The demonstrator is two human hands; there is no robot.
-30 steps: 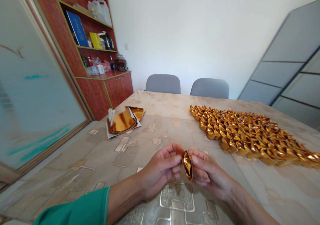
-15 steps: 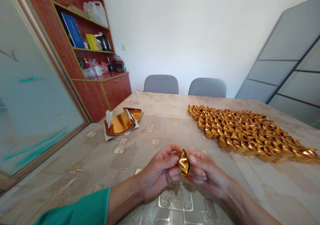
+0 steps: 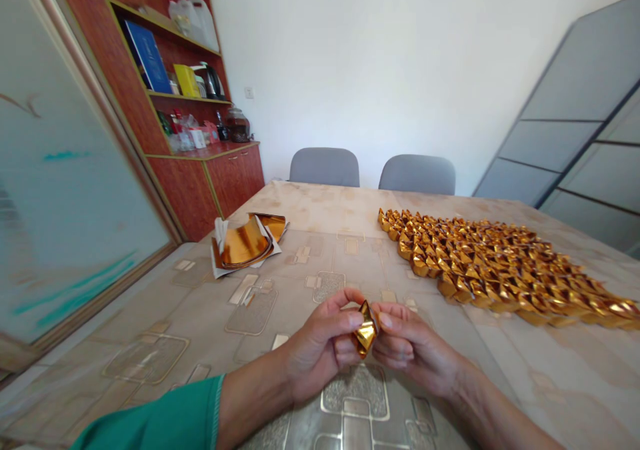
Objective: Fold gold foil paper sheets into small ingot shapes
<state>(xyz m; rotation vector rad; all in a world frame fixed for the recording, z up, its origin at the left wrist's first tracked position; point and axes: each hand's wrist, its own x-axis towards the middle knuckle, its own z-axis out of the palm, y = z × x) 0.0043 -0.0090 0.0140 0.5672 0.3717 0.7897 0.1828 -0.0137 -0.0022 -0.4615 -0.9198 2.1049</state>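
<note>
Between my two hands is a folded gold foil paper ingot (image 3: pixel 367 331), held just above the table near its front. My left hand (image 3: pixel 327 337) pinches its left side, with the thumb pressed on the foil. From the other side my right hand (image 3: pixel 410 340) grips its right edge between thumb and fingers. The fingertips behind the ingot are partly hidden. To the right, many finished gold foil ingots (image 3: pixel 480 257) stand packed in rows. A stack of gold foil paper sheets (image 3: pixel 245 243), curled and mixed with white paper, lies at the left.
A patterned cloth covers the table (image 3: pixel 165 310). Two grey chairs (image 3: pixel 324 167) (image 3: pixel 417 174) stand at its far side by the wall. At the left are a red-brown cabinet (image 3: pixel 235 177) with shelves and a frosted glass door (image 3: pixel 85 190).
The ingot has turned and tilted slightly in my fingers, and my left thumb has moved further onto it. The view has shifted a little. The rows and the sheets lie as before.
</note>
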